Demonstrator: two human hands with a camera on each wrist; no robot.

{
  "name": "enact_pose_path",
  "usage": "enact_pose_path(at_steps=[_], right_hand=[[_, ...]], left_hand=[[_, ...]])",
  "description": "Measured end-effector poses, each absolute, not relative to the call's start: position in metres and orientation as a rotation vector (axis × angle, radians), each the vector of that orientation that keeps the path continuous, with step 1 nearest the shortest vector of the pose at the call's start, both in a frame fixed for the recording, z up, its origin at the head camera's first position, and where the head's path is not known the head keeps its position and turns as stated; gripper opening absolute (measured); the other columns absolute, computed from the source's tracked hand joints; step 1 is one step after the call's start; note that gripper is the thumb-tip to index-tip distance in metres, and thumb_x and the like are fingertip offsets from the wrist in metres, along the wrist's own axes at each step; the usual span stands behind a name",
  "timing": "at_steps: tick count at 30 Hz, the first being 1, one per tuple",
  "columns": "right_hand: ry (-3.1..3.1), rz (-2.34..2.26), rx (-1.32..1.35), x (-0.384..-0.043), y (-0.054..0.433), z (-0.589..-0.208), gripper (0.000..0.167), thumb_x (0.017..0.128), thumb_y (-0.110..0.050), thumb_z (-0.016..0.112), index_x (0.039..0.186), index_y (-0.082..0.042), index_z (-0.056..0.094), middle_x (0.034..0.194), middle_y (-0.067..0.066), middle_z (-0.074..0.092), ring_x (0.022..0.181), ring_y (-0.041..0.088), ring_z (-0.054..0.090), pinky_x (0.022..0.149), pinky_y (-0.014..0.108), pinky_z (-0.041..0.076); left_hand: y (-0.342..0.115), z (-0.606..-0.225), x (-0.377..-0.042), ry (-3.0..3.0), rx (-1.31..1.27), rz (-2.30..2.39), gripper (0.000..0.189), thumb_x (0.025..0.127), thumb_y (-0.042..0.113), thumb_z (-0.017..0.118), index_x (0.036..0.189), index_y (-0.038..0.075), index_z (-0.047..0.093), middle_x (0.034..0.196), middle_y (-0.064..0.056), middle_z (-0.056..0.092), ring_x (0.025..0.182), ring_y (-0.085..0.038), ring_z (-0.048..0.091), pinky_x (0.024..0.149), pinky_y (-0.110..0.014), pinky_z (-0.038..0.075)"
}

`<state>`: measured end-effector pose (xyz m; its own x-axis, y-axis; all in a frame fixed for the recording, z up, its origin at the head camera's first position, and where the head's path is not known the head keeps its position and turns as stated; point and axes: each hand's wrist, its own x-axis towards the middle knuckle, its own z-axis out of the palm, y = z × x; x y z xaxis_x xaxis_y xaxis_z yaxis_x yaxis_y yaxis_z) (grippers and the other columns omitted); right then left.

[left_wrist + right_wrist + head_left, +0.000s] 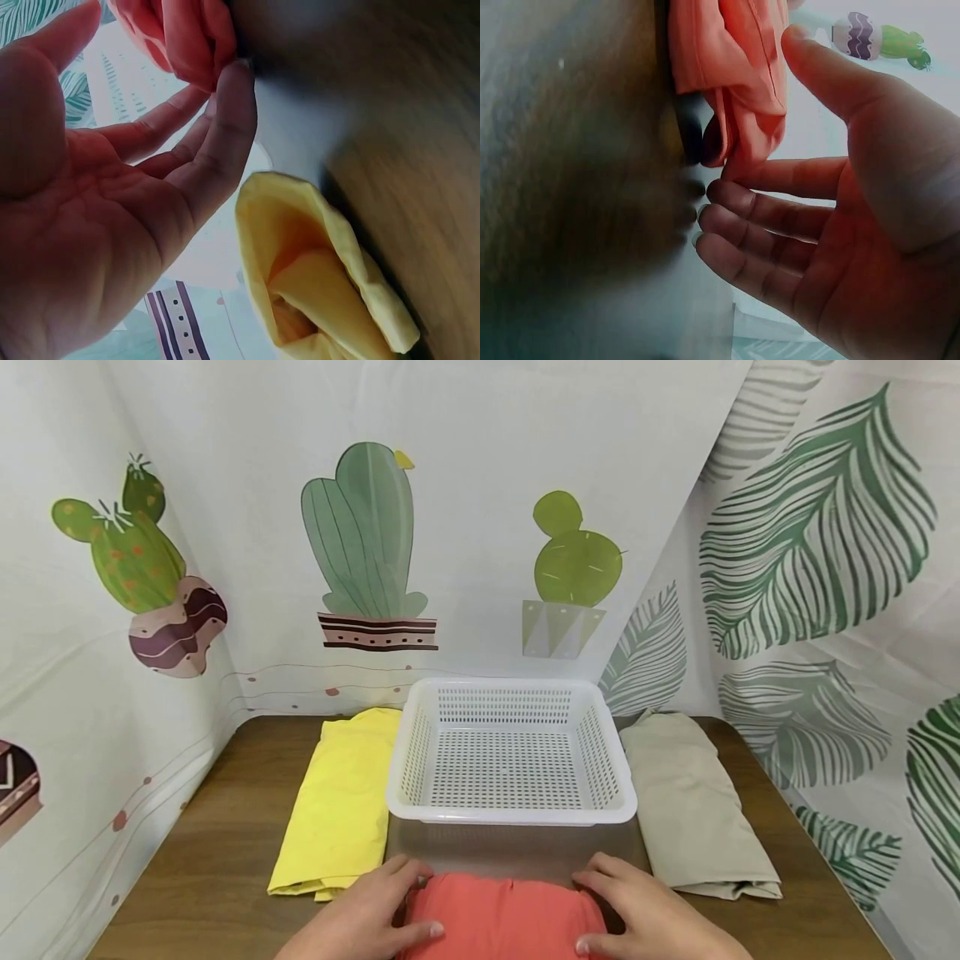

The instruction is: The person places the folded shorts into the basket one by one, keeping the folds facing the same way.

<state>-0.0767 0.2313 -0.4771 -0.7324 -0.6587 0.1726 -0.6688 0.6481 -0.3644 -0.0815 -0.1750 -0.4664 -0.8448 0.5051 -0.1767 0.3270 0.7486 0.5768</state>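
A folded red cloth (pixel 510 920) lies at the near edge of the head view, with its lower part cut off. My left hand (pixel 366 912) is at its left side. In the left wrist view the fingertips touch the cloth's edge (pixel 196 45), while the thumb stands apart from it. On the opposite side is my right hand (pixel 647 912), thumb at the top of the cloth. The right wrist view shows that hand's fingers (pixel 776 214) nearly straight beside the cloth's layered folds (pixel 751 90). Neither hand's fingers curl round the cloth.
Beyond the red cloth stands a white perforated plastic basket (pixel 510 816) with nothing in it. Folded yellow cloth (pixel 341 810) lies to its left, folded grey-beige cloth (pixel 693 810) to its right. All rest on a brown wooden table (pixel 217 877), backed by printed curtains (pixel 480 527).
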Motion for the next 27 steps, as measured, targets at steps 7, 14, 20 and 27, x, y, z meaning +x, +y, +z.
enact_pose_path(at_steps=[7,14,20,27], right_hand=[[-2.821,0.657,1.18,-0.076,0.226,-0.477,0.054,0.091,-0.058,0.078,0.127,-0.02,0.07,0.11,-0.018,0.051,0.098,0.0,0.053,0.08,0.028,0.054],[-2.904,0.675,1.162,-0.076,0.223,-0.474,0.056,0.093,-0.061,0.074,0.128,-0.018,0.071,0.108,-0.019,0.05,0.097,0.0,0.051,0.079,0.029,0.053],[-2.917,0.705,1.166,-0.076,0.221,-0.475,0.056,0.09,-0.058,0.079,0.128,-0.018,0.071,0.109,-0.019,0.051,0.099,0.001,0.051,0.079,0.029,0.053],[-2.777,0.686,1.205,-0.076,0.216,-0.484,0.053,0.083,-0.051,0.088,0.123,-0.02,0.072,0.105,-0.018,0.049,0.095,0.0,0.048,0.074,0.021,0.046]], left_hand=[[-0.172,-0.467,-0.082,2.628,0.633,0.763,0.067,0.089,0.068,0.075,0.139,0.027,0.059,0.129,0.011,0.058,0.112,-0.012,0.058,0.097,-0.042,0.055],[-0.169,-0.469,-0.08,2.656,0.656,0.767,0.067,0.09,0.067,0.074,0.138,0.022,0.059,0.128,0.008,0.057,0.108,-0.011,0.059,0.094,-0.039,0.056],[-0.167,-0.472,-0.078,2.673,0.644,0.776,0.066,0.09,0.061,0.078,0.135,0.018,0.06,0.124,0.006,0.056,0.105,-0.011,0.059,0.091,-0.038,0.057],[-0.166,-0.476,-0.077,2.634,0.536,0.854,0.064,0.086,0.056,0.083,0.131,0.017,0.06,0.119,0.006,0.054,0.102,-0.012,0.057,0.089,-0.038,0.055]])
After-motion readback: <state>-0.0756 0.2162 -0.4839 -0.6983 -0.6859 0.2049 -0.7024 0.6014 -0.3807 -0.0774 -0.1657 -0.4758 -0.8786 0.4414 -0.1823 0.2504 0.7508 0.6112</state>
